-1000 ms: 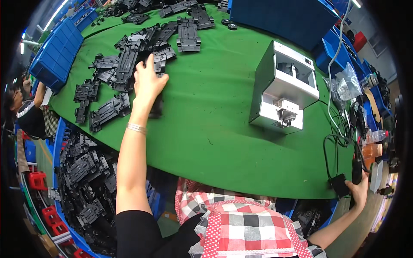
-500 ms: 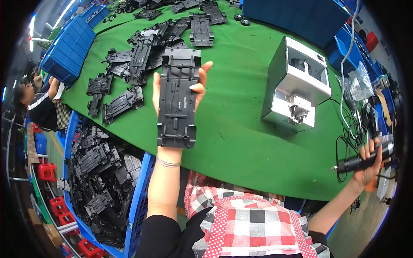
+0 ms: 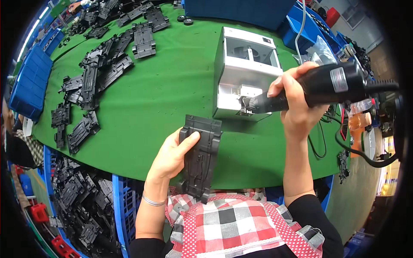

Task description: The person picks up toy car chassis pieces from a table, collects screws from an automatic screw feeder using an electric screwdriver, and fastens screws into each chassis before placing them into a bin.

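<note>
My left hand (image 3: 167, 158) grips a black plastic toy car chassis (image 3: 200, 161) by its left edge, thumb on top, tilted above the near edge of the table. My right hand (image 3: 297, 101) is wrapped round a black electric screwdriver (image 3: 329, 84) with a cord at its rear. The screwdriver points left, its front end at the pick-up part of a silver and black box-shaped machine, apparently a screw feeder (image 3: 249, 62). Its bit is hidden there, so I cannot tell whether it holds a screw.
Several black chassis (image 3: 89, 81) lie piled on the green tabletop (image 3: 172, 77) at the left and back. A blue crate (image 3: 122, 210) at lower left holds more. Blue bins (image 3: 236, 13) stand behind, with two small wheels (image 3: 185, 20) nearby. Cables (image 3: 320, 142) hang at right.
My right hand has brought the screwdriver from the far right to the machine. The left hand has lowered the chassis toward me and now holds its side. The whole view has shifted right.
</note>
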Motion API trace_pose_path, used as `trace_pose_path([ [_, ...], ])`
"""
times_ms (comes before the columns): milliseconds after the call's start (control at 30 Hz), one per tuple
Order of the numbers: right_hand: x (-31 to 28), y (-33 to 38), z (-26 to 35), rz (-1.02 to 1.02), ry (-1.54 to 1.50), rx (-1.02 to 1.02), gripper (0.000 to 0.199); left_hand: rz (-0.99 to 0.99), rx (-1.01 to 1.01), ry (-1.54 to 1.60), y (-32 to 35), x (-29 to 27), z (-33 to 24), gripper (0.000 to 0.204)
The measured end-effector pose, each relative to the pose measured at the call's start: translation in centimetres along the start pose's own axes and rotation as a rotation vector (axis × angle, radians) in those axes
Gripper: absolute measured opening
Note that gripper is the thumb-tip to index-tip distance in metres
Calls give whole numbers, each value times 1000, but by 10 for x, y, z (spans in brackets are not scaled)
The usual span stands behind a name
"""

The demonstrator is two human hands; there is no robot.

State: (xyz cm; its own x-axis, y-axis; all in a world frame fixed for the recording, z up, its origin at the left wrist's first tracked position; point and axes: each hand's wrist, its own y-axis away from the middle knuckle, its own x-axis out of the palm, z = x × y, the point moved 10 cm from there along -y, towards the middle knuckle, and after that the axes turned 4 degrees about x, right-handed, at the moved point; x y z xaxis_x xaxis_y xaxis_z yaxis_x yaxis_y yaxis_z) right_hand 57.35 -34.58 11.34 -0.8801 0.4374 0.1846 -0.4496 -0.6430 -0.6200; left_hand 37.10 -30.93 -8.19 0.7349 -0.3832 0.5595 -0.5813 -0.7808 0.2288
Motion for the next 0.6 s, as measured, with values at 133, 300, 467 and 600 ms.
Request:
trace_pose_path([
  [133, -2, -19, -18, 42, -52, 167, 14, 22, 28, -60, -2, 13, -3, 31],
  [300, 5, 6, -17, 63, -221, 310, 18, -49, 48, -167, -4, 7, -3, 23],
  [467, 28, 28, -15, 117, -286, 287, 21, -69, 56, -177, -3, 10, -1, 21],
  [600, 35, 35, -17, 150, -210, 269, 22, -78, 53, -145, -3, 13, 0, 20],
])
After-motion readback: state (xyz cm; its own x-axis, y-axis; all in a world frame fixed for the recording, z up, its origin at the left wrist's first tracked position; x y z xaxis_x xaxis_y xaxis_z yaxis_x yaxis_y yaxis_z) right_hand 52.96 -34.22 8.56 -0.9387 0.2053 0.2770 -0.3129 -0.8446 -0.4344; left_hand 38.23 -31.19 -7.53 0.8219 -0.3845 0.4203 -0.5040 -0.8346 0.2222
